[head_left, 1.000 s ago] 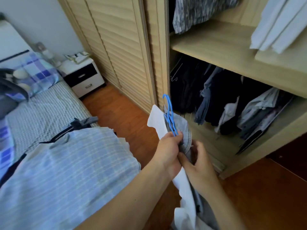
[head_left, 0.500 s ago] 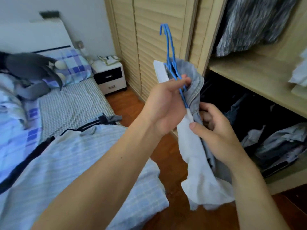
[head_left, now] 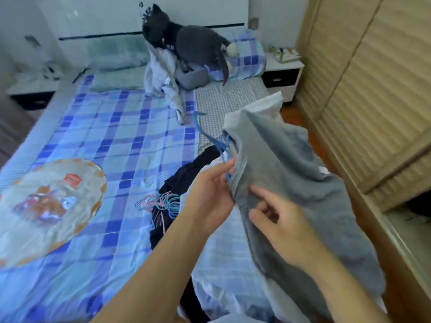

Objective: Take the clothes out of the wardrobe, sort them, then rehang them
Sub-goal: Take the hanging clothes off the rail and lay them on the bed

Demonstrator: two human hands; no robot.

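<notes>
A grey garment (head_left: 291,183) on a blue hanger (head_left: 221,145) is held above the bed (head_left: 105,136). The hanger is pinched by the left hand (head_left: 210,197). The cloth is gripped by the curled fingers (head_left: 261,213) of the right hand (head_left: 279,224).

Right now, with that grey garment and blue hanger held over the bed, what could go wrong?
1. The left hand only pinches the blue hanger, so it might slip out of the grey garment.
2. The loose hangers piled on the bed could snag it.
3. The right hand grips one fold; the rest could sag onto the floor.

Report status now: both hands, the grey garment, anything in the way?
Left hand pinches blue hanger. Right hand grips grey garment, held above bed. Loose hangers lie below.
</notes>
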